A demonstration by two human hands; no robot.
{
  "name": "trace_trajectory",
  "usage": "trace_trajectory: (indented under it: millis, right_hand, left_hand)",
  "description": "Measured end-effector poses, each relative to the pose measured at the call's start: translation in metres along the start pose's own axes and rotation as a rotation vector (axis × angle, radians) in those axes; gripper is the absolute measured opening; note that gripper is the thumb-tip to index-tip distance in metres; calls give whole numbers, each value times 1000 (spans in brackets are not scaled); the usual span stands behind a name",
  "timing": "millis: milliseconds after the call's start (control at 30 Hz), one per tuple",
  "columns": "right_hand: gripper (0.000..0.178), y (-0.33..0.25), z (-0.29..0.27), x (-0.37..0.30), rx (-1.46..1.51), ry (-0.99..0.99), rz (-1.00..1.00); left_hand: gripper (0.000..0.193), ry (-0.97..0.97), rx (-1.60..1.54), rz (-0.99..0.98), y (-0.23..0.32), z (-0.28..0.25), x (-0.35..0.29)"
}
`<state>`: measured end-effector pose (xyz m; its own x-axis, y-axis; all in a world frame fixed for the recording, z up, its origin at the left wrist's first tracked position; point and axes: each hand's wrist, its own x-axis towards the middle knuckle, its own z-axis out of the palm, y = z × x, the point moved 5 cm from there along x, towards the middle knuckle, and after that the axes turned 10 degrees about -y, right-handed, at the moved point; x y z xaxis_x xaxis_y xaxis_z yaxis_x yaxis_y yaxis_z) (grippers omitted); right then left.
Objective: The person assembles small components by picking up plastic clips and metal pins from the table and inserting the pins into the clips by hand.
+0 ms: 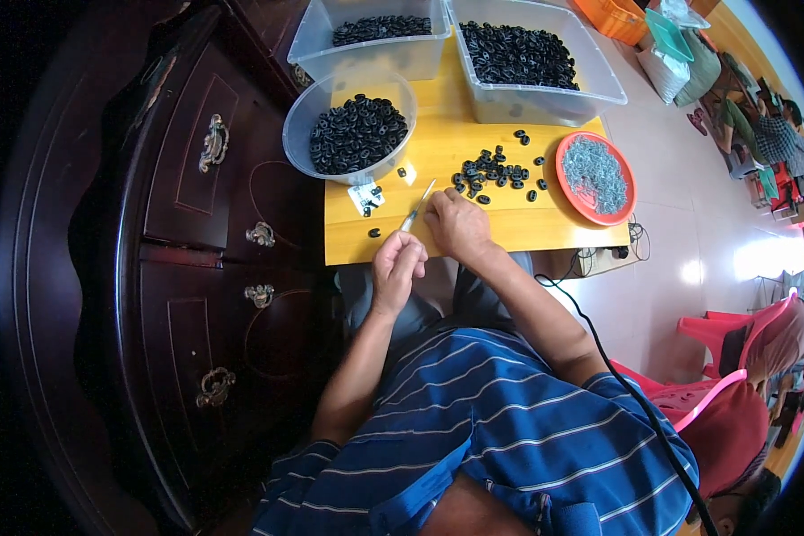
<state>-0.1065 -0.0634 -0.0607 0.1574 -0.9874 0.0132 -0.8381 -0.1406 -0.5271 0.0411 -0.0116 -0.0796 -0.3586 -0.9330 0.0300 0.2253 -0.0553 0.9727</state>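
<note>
My left hand (397,268) is closed around the lower end of a slim pointed tool with a pale handle (409,220). Its tip slants up and to the right over the yellow table (527,234). Just to the right, my right hand (458,223) rests low near the table's front edge with its fingers curled in. Whatever those fingers may pinch is hidden. Beyond it lies a loose group of small black oval pieces with holes (493,170). A few more black pieces (374,232) lie left of the tool, some by a small white packet (366,198).
Black pieces fill a round clear tub (292,143) and two clear bins (536,109) (366,64) at the back. A red-orange dish (632,183) of small silvery metal parts stands right. Dark drawers (188,170) flank the left; a black cable (598,335) crosses my right side. People sit far right.
</note>
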Motion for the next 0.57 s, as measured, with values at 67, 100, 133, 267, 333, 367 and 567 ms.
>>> trace_trajectory:
  millis: [67, 100, 133, 267, 333, 367, 567]
  right_hand:
    - [15, -1, -1, -4, -14, 7, -6]
    - [16, -1, -1, -6, -28, 14, -10]
    - [16, 0, -1, -8, -27, 14, -10]
    - [15, 12, -6, -18, 173, 45, -61]
    - [15, 19, -10, -25, 270, 56, -112]
    - [14, 24, -11, -29, 436, 27, -67]
    - [19, 53, -2, -42, 1130, -151, 100]
  left_hand:
    - [16, 4, 3, 0, 0, 0, -1]
    - [16, 4, 0, -5, -1, 0, 0]
    - [16, 4, -2, -10, -2, 0, 0]
    - [16, -2, 24, -27, -1, 2, -1]
    - [15, -11, 29, -17, -1, 4, 0]
    - [15, -13, 30, -20, 0, 5, 1]
    - [10, -58, 129, -61, 4, 18, 10]
